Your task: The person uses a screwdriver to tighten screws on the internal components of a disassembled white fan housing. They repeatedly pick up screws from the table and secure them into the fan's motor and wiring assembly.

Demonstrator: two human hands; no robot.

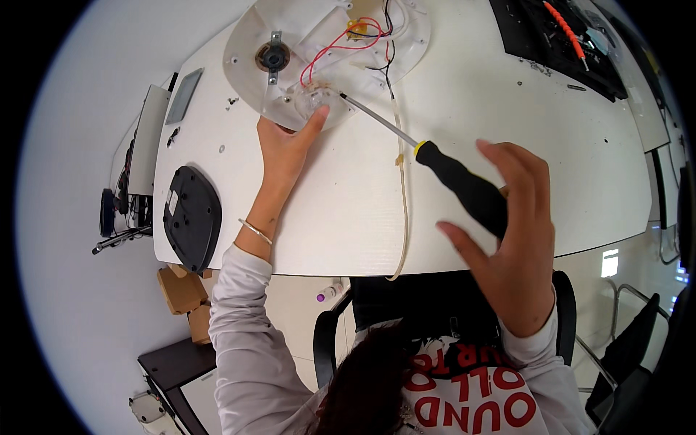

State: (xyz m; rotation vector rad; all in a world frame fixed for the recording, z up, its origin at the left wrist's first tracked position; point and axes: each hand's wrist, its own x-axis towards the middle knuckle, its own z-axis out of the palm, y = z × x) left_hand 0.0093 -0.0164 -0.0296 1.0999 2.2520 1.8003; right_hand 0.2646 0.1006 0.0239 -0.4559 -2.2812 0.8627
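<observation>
A white plastic housing [250, 90] at the top holds a round black part on a metal bracket [273, 56], red and black wires and a clear plastic piece [314, 100]. My left hand [290, 141] grips the housing's near edge, thumb on the clear piece, other fingers hidden underneath. My right hand [516, 239] holds a screwdriver [457, 181] with a black and yellow handle loosely in the palm, thumb and fingertips lifted off it. The screwdriver's tip points at the housing beside the clear piece. A pale cable [402, 217] runs from the housing over the near edge.
The white table [341, 203] carries a black base plate [192, 217], a grey rectangular piece [183, 96], scattered small parts and a black tray [525, 25] with an orange-handled tool [564, 29]. Cardboard boxes [181, 290], a chair [326, 341] and a bottle [330, 292] are below.
</observation>
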